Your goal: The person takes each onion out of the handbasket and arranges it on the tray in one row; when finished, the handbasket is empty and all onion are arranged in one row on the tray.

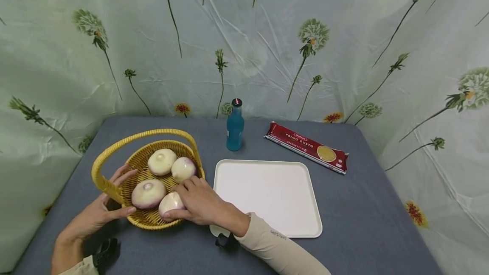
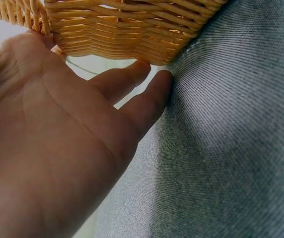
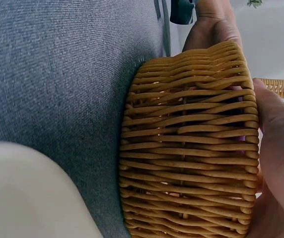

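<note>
A yellow wicker basket (image 1: pixel 150 223) with a hoop handle stands at the table's near left and holds several round white and purple turnips. My right hand (image 1: pixel 191 200) reaches over the near right rim, its fingers and thumb curled round the nearest turnip (image 1: pixel 170 202). My left hand (image 1: pixel 105 209) lies flat against the basket's left outer wall, fingers straight. The left wrist view shows that open palm (image 2: pixel 57 139) beside the weave (image 2: pixel 122 25). In the right wrist view the basket wall (image 3: pixel 191 148) fills the middle, with my right hand (image 3: pixel 281 148) at its far edge.
A white tray (image 1: pixel 267 194) lies right of the basket on the grey tablecloth (image 1: pixel 363 207). Behind the tray stand a blue bottle (image 1: pixel 234 128) and a red spaghetti packet (image 1: pixel 307 147). A flowered sheet hangs around the table.
</note>
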Demonstrator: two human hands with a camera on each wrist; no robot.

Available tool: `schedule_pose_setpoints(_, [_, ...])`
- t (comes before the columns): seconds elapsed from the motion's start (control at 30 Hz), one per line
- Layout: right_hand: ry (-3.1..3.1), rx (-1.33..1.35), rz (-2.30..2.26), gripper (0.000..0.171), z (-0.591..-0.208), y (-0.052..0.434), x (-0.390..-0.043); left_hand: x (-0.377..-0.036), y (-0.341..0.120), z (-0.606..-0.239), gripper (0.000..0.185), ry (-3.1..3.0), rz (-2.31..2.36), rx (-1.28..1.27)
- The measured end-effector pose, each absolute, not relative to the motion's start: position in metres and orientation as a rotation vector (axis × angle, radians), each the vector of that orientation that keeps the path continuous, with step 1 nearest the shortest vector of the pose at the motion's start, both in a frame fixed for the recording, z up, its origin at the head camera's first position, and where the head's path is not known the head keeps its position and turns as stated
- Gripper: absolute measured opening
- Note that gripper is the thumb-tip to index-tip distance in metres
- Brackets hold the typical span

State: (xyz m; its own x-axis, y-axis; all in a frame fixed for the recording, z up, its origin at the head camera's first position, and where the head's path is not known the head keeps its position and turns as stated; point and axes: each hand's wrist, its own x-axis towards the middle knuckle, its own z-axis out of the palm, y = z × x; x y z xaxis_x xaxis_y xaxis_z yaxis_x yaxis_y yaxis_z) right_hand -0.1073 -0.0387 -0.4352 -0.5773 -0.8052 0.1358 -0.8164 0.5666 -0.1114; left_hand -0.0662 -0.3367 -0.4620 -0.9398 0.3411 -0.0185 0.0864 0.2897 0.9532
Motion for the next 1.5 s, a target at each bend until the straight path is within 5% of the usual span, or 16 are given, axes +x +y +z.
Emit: schedule_pose_setpoints(1.5, [-2.776,1.371,1.096,0.056,-0.396,0.021,-0.113,-0.068,-0.336,-0.463,0.092,2.285,1.741,0.393])
